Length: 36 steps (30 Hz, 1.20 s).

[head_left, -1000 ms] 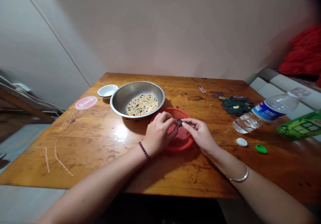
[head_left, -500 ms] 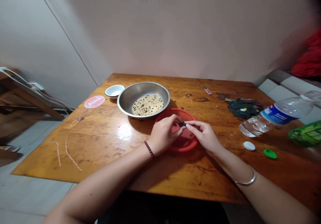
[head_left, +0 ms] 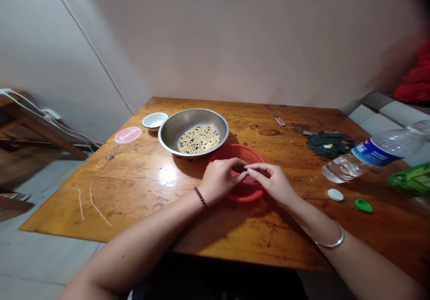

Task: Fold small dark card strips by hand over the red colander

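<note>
Over a red plastic basket [head_left: 247, 197], my left hand [head_left: 221, 179] and my right hand [head_left: 273, 181] meet fingertip to fingertip. Both are closed in a pinch on a small dark piece [head_left: 242, 170], mostly covered by the fingers; its kind I cannot make out. Behind the basket, a wide steel bowl [head_left: 168, 132] holds pale beans [head_left: 198, 141] with dark ones mixed in. To the right lies a heap of dark green and brown flat pieces [head_left: 327, 143].
A small white bowl [head_left: 155, 120] and a pink disc marked 1 [head_left: 128, 135] are at left, near loose string [head_left: 96, 197]. A clear bottle [head_left: 372, 152], a green bottle [head_left: 410, 179], a white cap [head_left: 335, 195] and a green cap [head_left: 363, 205] lie right. A pink cutter [head_left: 279, 121] lies at the back.
My hands stay over the basket, and the fingers have shifted slightly, covering more of the dark piece. The whole view has moved a little.
</note>
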Available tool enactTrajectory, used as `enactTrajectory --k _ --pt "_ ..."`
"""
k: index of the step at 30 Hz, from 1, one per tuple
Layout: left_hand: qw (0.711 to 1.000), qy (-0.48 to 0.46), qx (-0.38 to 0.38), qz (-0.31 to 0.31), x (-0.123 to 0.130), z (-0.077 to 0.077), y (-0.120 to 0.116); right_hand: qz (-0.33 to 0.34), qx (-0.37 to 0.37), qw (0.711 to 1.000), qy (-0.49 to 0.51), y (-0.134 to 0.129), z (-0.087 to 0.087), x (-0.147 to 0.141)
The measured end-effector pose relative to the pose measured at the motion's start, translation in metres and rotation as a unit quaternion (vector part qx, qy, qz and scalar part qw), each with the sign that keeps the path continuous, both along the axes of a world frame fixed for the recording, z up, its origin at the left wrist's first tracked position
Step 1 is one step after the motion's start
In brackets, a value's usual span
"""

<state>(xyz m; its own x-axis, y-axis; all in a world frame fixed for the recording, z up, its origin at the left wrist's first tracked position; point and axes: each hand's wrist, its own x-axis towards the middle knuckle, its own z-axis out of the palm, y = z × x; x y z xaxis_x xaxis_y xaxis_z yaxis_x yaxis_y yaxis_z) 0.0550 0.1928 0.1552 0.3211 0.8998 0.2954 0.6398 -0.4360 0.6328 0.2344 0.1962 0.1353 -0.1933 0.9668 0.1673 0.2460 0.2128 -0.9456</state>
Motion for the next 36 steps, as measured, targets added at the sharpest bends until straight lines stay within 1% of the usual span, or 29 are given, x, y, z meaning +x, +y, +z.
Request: enactTrajectory --k 4,10,16,25,36 --pt "1.0 -0.024 0.007 -0.018 0.0002 -0.0032 0.0018 -0.014 -0.002 1.0 0.013 0.0035 -0.0026 -0.0008" --pt "0.999 -0.035 0.009 -0.025 0.0004 -0.0056 0.0034 -0.028 -0.007 0.999 0.028 0.004 -0.0016 -0.0015" --pt "0.999 -0.024 0.012 -0.032 0.0004 -0.0043 0.0035 -0.025 -0.005 0.999 0.024 0.0034 -0.0043 -0.0008" --pt "0.999 -0.028 0.025 -0.039 -0.0007 -0.007 0.0053 -0.032 -0.003 0.999 0.025 0.0038 -0.0066 -0.001" --pt "0.998 -0.045 0.009 -0.046 -0.001 -0.0051 0.0048 -0.029 -0.012 0.998 0.046 0.0044 -0.0066 -0.0023"
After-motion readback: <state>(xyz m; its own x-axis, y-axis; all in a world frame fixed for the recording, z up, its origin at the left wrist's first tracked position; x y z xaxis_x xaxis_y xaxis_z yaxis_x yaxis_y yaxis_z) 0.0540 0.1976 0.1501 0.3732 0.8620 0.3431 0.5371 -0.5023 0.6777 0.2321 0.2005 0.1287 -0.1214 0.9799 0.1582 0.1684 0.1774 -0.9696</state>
